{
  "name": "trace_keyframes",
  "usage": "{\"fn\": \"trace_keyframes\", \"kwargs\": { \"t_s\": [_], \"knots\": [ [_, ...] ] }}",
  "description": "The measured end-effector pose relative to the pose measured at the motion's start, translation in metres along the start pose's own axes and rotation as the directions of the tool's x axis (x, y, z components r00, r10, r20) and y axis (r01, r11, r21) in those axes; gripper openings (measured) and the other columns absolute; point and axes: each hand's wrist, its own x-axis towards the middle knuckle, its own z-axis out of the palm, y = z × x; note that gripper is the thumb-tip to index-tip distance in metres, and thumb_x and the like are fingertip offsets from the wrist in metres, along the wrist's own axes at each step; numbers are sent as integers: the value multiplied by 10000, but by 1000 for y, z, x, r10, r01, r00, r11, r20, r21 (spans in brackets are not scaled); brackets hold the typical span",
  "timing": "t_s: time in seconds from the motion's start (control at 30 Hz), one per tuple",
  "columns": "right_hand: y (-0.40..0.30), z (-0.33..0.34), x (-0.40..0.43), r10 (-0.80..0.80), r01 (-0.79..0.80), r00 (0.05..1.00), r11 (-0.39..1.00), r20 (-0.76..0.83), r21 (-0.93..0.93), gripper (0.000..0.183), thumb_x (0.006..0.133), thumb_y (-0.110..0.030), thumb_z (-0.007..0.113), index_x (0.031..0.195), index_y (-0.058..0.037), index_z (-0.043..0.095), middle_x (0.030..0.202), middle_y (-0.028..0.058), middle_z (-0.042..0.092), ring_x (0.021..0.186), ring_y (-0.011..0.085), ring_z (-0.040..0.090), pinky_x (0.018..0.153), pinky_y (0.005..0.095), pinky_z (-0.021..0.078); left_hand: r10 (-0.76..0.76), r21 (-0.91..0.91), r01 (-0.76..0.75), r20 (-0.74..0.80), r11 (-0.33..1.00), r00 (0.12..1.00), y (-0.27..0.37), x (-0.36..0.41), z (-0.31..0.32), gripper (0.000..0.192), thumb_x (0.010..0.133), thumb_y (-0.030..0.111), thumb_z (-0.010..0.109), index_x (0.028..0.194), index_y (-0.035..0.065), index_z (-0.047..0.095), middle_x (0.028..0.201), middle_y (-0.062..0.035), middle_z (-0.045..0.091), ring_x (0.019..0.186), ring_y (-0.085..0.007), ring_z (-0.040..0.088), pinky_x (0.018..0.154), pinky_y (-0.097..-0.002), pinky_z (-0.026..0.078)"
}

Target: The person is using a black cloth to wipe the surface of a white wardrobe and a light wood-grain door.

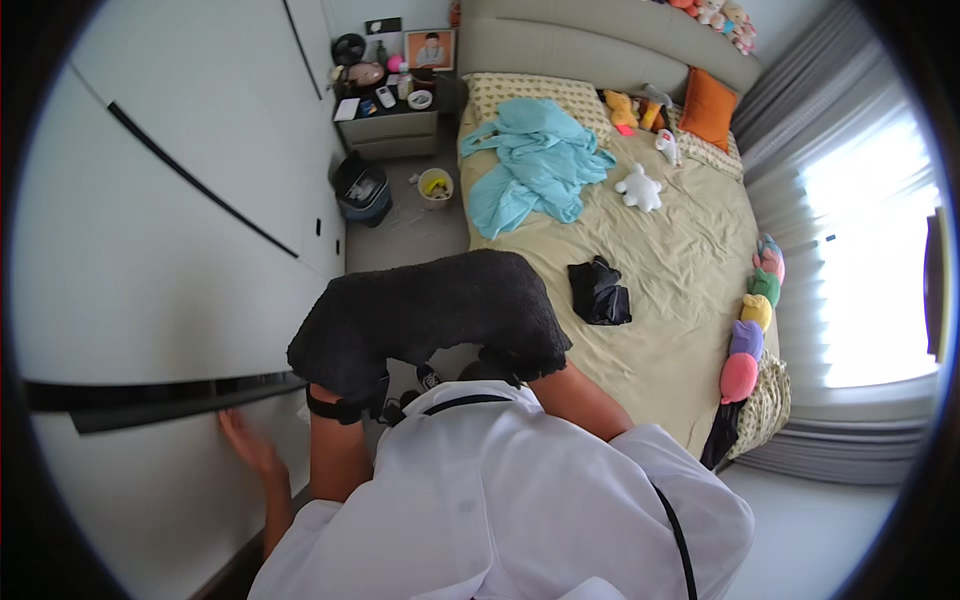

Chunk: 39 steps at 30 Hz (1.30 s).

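A black fleecy cloth (435, 304) spans the space in front of me, its two ends draped over my hands. My left forearm (337, 450), with a black strap (334, 406) at the wrist, runs under the cloth's left end. My right forearm (581, 401) passes beneath its right end. Both hands are covered, so their fingers cannot be seen. Farther left, another bare hand (247, 442) is by the dark handle groove (187, 397) of the pale wardrobe (172, 247). Whether it is another person's or a reflection, I cannot tell.
To the right is a bed (675, 277) with a blue blanket (532, 161), a black garment (600, 291) and soft toys. Beyond the cloth are a dark bin (363, 191), a small white bin (435, 187) and a nightstand (394, 139) with several small things.
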Motion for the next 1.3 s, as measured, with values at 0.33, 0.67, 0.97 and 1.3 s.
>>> {"fn": "trace_keyframes", "kwargs": {
  "t_s": [0.33,0.67,0.97,1.3],
  "knots": [
    [74,-42,32,471,-446,805,881,-362,155,371,816,-129,697,1183,-82,663,1182,140,658,1140,273,602,972,380,463,240,135,-328,441,935,865,9,173,141,594,741,109,699,1320,118,566,1349,-105,567,1257,-299,512,1090,-388,385],
    [244,-59,146,929,-900,364,370,-72,228,232,782,-73,667,1008,-80,719,1023,124,693,947,250,659,852,380,507,14,385,-318,618,866,786,-160,233,199,539,913,258,641,1417,170,472,1402,-80,526,1284,-224,495,1093,-320,372],
    [218,-88,282,416,-428,871,904,-262,14,181,813,-100,657,990,-92,699,960,82,691,912,217,659,781,347,516,53,235,-241,604,942,796,-200,337,243,523,933,252,608,1420,135,457,1412,-82,514,1300,-225,478,1105,-325,355],
    [187,-147,429,622,-642,751,610,-222,-464,230,818,-158,678,1029,-65,674,935,94,693,926,256,674,775,373,535,181,-107,-148,681,983,709,-210,453,320,506,958,244,566,1423,91,439,1424,-85,498,1319,-226,455,1119,-331,335]
  ]
}}
